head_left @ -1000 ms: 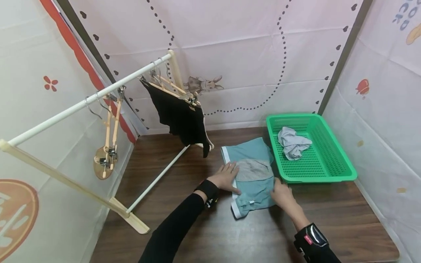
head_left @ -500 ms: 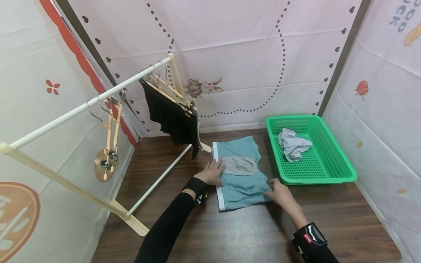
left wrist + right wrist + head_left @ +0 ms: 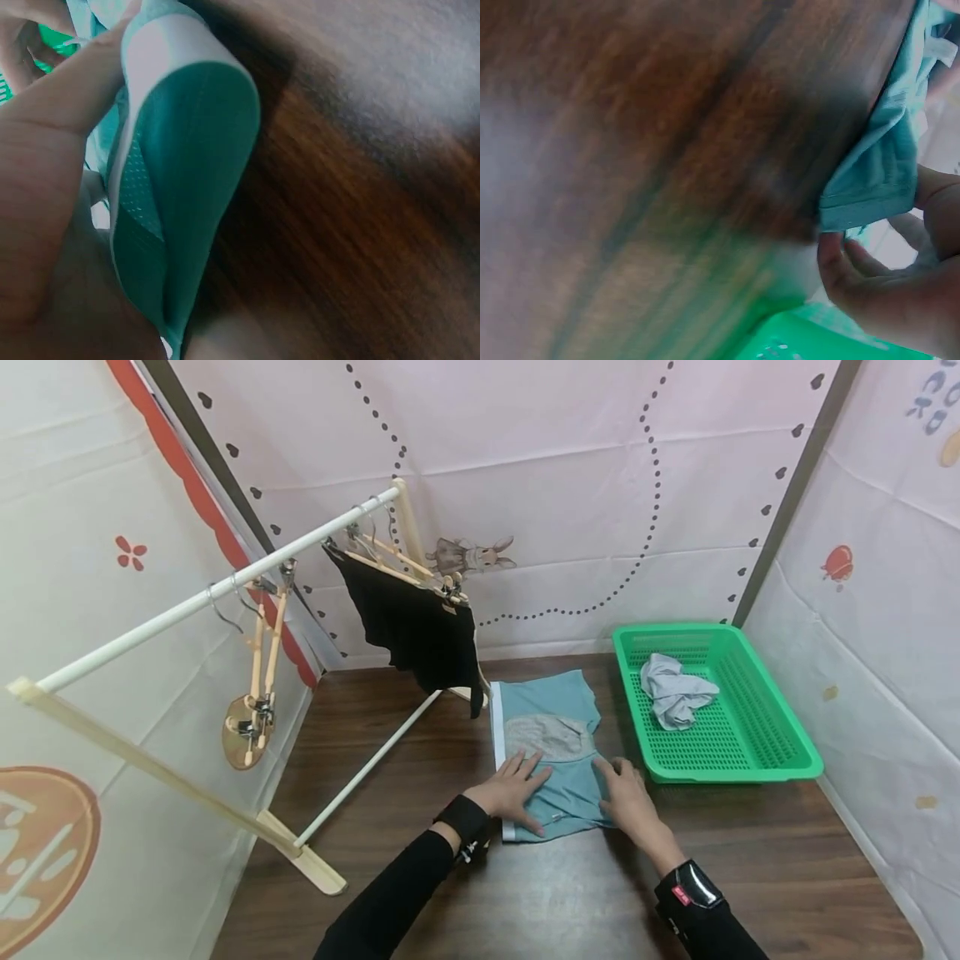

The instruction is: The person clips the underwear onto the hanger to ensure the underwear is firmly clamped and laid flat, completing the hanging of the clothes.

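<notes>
A pair of teal shorts (image 3: 551, 702) lies on the table, with a white waistband (image 3: 498, 727) at the left and a grey panel (image 3: 550, 737) across the middle. My left hand (image 3: 510, 792) rests on the near half with fingers spread. In the left wrist view the waistband (image 3: 169, 49) gapes beside that hand, showing the teal inside. At the right, my right hand (image 3: 628, 797) touches the leg edge, thumb apart from the fingers. The right wrist view shows the leg hem (image 3: 866, 212) between thumb and fingers.
A green basket (image 3: 806, 756) holding a crumpled grey cloth (image 3: 675, 691) stands right of the shorts. At the left is a rack (image 3: 187, 607) with bare wooden hangers (image 3: 272, 643). Black clothing (image 3: 423, 631) hangs at its far end, close to the shorts.
The shorts shifted left and were spread flatter, straightening the waistband. My left hand moved from the waistband side onto the near part; my right hand moved slightly left along the leg edge.
</notes>
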`<state>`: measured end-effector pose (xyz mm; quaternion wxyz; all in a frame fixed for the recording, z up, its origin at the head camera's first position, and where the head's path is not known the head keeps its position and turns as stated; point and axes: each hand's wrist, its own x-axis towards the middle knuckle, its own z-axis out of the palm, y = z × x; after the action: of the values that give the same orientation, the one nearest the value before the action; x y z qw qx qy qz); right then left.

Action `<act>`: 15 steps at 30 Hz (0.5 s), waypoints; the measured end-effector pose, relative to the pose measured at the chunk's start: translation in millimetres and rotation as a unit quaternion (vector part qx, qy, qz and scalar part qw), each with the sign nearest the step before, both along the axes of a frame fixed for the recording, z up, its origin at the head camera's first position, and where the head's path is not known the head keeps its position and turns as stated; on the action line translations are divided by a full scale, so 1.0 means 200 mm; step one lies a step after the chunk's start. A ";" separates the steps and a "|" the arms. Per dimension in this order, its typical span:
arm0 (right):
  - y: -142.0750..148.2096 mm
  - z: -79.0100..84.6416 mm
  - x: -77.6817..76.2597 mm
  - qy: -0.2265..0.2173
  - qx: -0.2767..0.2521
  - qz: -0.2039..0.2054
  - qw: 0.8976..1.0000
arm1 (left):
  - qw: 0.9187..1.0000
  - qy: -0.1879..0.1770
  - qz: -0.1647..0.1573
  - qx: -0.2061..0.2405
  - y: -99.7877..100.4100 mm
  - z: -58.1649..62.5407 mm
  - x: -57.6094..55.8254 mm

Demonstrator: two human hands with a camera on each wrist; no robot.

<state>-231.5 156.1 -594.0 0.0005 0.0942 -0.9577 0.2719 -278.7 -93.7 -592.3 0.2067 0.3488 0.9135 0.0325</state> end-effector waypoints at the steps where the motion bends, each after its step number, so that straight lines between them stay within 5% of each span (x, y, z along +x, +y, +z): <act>1: -0.01 0.00 0.00 0.011 0.011 0.013 1.000 | 1.000 0.004 -0.004 -0.005 0.00 0.00 -0.01; 10: -0.11 -0.06 -0.18 0.065 0.056 0.085 0.993 | 0.999 0.003 -0.002 -0.038 0.05 0.00 -0.03; 15: -0.17 -0.07 -0.30 -0.003 0.071 0.092 0.993 | 0.999 0.000 0.004 -0.043 0.05 -0.02 -0.04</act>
<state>-291.9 122.5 -608.4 -0.0344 0.1812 -0.9618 0.2022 -286.2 -83.3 -595.8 0.2216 0.3360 0.9154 -0.0054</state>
